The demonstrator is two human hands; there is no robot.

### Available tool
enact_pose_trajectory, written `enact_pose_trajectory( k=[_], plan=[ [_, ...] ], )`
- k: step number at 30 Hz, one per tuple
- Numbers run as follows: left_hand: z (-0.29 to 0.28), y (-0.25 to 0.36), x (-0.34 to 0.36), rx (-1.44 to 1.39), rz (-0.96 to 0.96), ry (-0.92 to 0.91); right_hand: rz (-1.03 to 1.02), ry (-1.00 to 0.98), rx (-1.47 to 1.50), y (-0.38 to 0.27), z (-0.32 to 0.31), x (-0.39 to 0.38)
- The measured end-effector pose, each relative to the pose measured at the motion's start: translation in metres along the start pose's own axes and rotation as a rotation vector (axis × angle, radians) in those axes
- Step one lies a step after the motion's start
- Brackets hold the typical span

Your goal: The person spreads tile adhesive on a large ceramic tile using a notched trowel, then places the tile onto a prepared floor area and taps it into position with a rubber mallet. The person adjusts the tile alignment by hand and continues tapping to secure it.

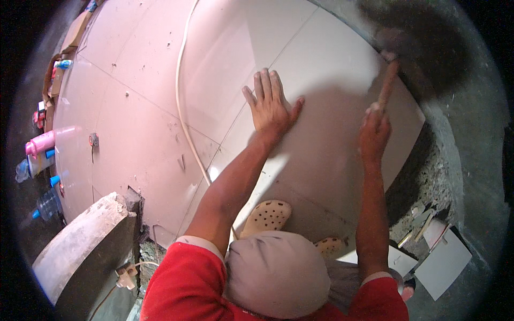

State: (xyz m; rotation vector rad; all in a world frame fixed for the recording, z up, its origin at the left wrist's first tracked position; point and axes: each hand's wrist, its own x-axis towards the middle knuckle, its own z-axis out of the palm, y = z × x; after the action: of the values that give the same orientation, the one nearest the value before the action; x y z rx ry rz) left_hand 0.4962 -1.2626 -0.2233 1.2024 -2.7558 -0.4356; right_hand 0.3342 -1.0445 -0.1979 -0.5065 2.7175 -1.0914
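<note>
My left hand (pixel 272 111) lies flat on a large pale floor tile (pixel 316 59), with its fingers spread and nothing in it. Off to the right, my right hand (pixel 375 134) is wrapped round the wooden handle of a hammer (pixel 388 85). The hammer points away from me toward the tile's far right edge. Its head is blurred against a dark shadow, so its shape and whether it touches the tile cannot be made out. Below my hands, a beige clog (pixel 267 216) on my foot rests on the tiles.
A white cable (pixel 181 91) runs across the tiles left of my hand. Farther left are a tape measure (pixel 94 140) and a pink bottle (pixel 40 143). A curved pale slab (pixel 80 235) stands lower left. Rough rubble (pixel 428 182) and cut tile pieces (pixel 443 262) border the right.
</note>
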Motion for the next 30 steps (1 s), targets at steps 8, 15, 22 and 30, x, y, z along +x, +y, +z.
enact_pose_trajectory(
  k=[8, 15, 22, 30],
  plan=[
    [0.003, -0.001, -0.003, -0.019, 0.025, 0.020, 0.452, -0.433, 0.283, -0.007, -0.017, -0.010],
    [0.016, -0.006, 0.001, 0.023, 0.077, 0.085, -0.068, 0.007, -0.379, 0.031, -0.011, -0.037],
    [0.014, -0.013, -0.059, 0.051, 0.571, -0.001, 0.074, -0.251, -0.255, 0.014, -0.072, -0.045],
    [0.016, 0.030, -0.139, 0.067, 0.932, -0.379, -0.338, -0.206, -0.326, 0.095, -0.217, -0.091]
  ],
)
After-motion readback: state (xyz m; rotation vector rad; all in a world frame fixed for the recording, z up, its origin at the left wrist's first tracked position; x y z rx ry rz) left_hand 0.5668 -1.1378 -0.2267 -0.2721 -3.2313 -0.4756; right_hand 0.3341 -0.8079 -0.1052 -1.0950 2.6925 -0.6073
